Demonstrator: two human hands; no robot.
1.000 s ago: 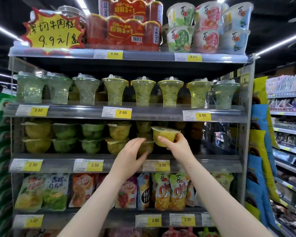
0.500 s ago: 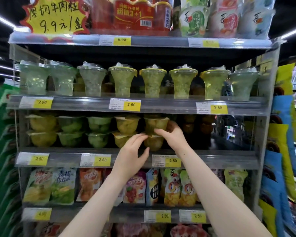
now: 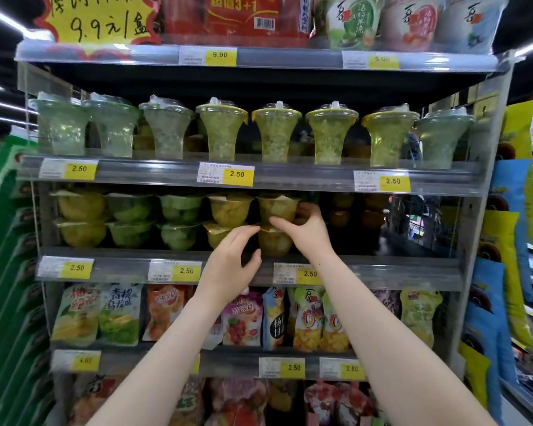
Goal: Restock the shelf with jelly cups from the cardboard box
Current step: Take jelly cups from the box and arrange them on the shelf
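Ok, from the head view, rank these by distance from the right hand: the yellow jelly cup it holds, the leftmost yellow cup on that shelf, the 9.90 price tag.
1. Yellow jelly cup, in the right hand, mid shelf.
2. Leftmost yellow cup, far left, same shelf.
3. 9.90 price tag, top shelf edge, upper left.

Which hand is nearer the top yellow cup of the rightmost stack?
Right. The right hand grips the top cup from its right side; the left hand hovers below and left, by the lower cup.

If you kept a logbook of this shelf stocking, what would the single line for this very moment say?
stage: seating top yellow jelly cup on lower cup | right hand: holds top cup | left hand: open, by lower cup | shelf: right part unfilled
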